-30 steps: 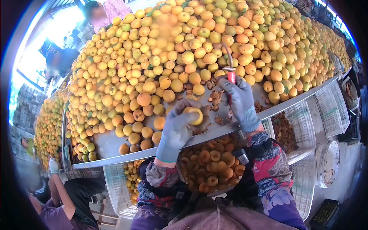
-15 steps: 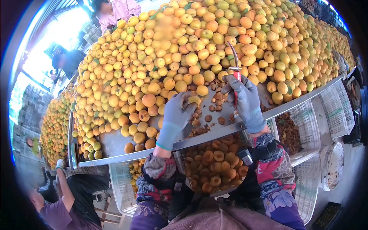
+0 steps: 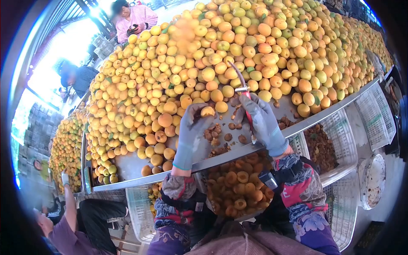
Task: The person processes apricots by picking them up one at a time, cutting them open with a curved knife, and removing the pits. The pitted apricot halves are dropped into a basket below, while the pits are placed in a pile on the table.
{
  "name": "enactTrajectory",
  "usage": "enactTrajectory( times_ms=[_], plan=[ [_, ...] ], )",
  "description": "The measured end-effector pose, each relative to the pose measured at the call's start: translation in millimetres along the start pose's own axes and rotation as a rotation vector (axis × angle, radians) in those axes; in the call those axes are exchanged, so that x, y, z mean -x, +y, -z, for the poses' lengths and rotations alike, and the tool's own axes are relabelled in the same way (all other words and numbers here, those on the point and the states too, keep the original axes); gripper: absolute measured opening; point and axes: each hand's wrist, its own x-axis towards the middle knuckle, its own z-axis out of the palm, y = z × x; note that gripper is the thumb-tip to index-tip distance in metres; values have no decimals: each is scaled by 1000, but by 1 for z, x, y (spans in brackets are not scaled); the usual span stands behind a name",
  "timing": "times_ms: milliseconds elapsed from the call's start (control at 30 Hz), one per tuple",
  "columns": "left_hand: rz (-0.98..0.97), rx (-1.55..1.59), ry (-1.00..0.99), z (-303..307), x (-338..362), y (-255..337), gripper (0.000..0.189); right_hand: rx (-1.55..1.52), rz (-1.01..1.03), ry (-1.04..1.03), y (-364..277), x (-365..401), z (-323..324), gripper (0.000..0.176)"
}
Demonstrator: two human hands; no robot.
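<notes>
My left hand (image 3: 192, 129), in a grey glove, is closed around a piece of apricot (image 3: 207, 111) near the front of the metal table. To its right, my gloved right hand (image 3: 264, 123) grips a red-handled tool with a curved blade (image 3: 238, 74), its curved end pointing up and away from me. The hands are apart, and the tool is not touching the fruit. Between and below them lie brown apricot stones (image 3: 228, 137) and wet scraps. A big heap of whole apricots (image 3: 170, 85) rises just beyond both hands.
Below the table's metal edge (image 3: 140, 182), a container holds apricot halves (image 3: 242, 187). On the right, a white crate (image 3: 338, 142) contains brown stones; another crate (image 3: 374, 112) and a white bucket lid (image 3: 373, 180) are beside it. Other people sit at the left (image 3: 80, 221) and far side.
My right hand and the tool have moved left, closer to my left hand. The fruit piece in my left hand has turned and looks rounder. The whole view has shifted slightly.
</notes>
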Motion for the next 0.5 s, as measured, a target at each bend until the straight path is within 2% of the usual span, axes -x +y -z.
enactTrajectory(
  times_ms=[33,67,167,200,267,300,333,500],
  plan=[
    [21,242,-12,-3,6,10,32,45,-20,-7,0,2,-3,37],
    [17,242,-8,-3,10,14,32,46,-18,-11,0,7,-5,37],
    [-27,607,-67,-1,21,18,53,120,41,-125,-1,20,-11,39],
    [-30,614,-64,-1,23,17,53,127,40,-127,2,22,-11,39],
    [-38,785,-195,-1,26,15,48,216,172,-156,12,23,-12,39],
    [-38,788,-191,0,26,13,48,189,71,-179,3,28,-15,39],
    [-22,797,-196,1,27,11,50,190,67,-182,6,28,-16,39],
    [-55,830,-197,1,27,21,55,344,193,-336,8,29,-20,35]
  ],
)
